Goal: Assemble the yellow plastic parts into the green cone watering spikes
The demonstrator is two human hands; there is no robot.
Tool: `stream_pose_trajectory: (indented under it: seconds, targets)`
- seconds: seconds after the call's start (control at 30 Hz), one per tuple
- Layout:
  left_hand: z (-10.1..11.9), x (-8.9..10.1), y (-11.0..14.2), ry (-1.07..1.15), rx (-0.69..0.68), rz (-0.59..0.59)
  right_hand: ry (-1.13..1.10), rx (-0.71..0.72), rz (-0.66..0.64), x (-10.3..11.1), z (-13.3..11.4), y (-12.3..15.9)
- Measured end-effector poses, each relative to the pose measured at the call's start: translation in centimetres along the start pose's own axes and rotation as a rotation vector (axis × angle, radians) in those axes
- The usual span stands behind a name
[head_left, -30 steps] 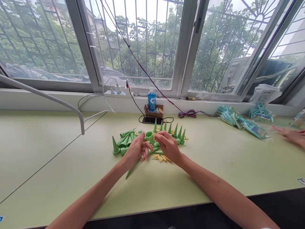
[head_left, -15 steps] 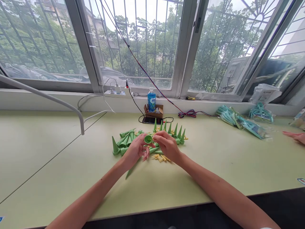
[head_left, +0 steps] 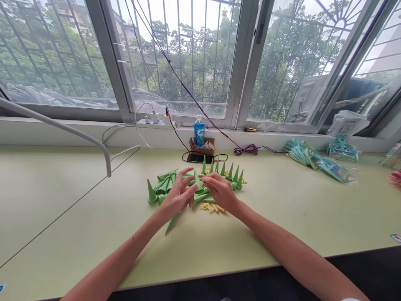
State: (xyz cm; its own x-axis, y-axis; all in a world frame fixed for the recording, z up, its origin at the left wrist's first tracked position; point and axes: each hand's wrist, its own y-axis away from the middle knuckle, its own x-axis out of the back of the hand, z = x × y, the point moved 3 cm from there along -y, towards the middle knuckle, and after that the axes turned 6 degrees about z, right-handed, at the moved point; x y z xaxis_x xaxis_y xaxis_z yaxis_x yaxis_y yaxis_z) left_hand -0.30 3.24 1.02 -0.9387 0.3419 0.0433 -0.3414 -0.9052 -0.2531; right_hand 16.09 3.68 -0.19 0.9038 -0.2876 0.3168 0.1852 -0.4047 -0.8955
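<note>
A hollow green plastic spike (head_left: 198, 182) stands tip up between my hands. My left hand (head_left: 178, 195) has its thumb and fingers around the spike's left side. Close against the right side of the spike, my right hand (head_left: 221, 190) is closed in a pinch, and its fingertips hide most of what they hold. More green spikes (head_left: 169, 182) lie in a heap to the left, beside one upright spike (head_left: 152, 193). Beyond my right hand stands a row of upright green spikes (head_left: 231, 171). Small yellow pegs (head_left: 213, 207) lie loose below my hands.
A blue bottle (head_left: 199, 133) stands in a small cardboard box (head_left: 209, 147), behind a phone (head_left: 200, 158) with a cable. Bagged teal hangers (head_left: 319, 161) lie at the right. Another person's hand (head_left: 395, 177) shows at the right edge. A white curved tube (head_left: 78, 136) hangs at left.
The green spike has turned from its open end facing me to tip up. My left fingers have shifted around it; my right hand has barely moved. The other person's hand has withdrawn rightward.
</note>
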Motion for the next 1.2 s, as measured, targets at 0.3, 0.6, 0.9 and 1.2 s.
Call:
stream_pose_trajectory:
  seconds: [0.3, 0.6, 0.9, 1.2]
  targets:
    - [-0.6, -0.1, 0.3, -0.385, -0.297, 0.1, 0.093, -0.054, -0.045, -0.4, 0.1, 0.0]
    - [-0.6, 0.1, 0.1, -0.397, -0.232, 0.266, 0.147, -0.101, 0.054, -0.1, 0.1, -0.1]
    - [-0.9, 0.0, -0.5, -0.034, 0.046, 0.153, 0.18, -0.004, 0.075, 0.1, 0.1, 0.1]
    - [-1.5, 0.1, -0.4, 0.129, 0.239, 0.083, 0.177, 0.098, -0.037, 0.1, -0.3, 0.1]
